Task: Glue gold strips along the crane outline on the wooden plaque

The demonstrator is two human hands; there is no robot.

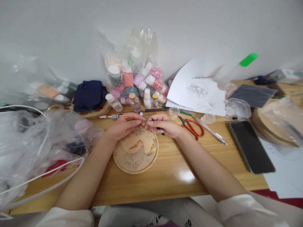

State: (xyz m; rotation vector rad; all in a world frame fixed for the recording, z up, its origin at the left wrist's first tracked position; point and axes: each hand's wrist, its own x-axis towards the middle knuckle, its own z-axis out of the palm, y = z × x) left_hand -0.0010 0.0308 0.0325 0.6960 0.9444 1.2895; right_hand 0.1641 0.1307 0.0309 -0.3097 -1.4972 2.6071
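A round wooden disc (136,156) with a crane drawn in dark and golden lines lies on the wooden table. Over its upper left edge, my left hand (126,125) is closed in a pinch on a thin golden wire (132,119). My right hand (164,125) pinches close beside it, above the disc's upper right edge. A dark, slim thing shows among the right hand's fingers; what it is I cannot make out. The fingertips of both hands nearly meet, and what lies between them is too small to tell.
Red-handled pliers (194,127), a white pen (210,130) and a phone (252,147) lie to the right. Behind stand small bottles (134,102) and bags of coloured jars (134,75). Drawn paper sheets (196,91) lean back right. Plastic bags (21,142) and white cables fill the left.
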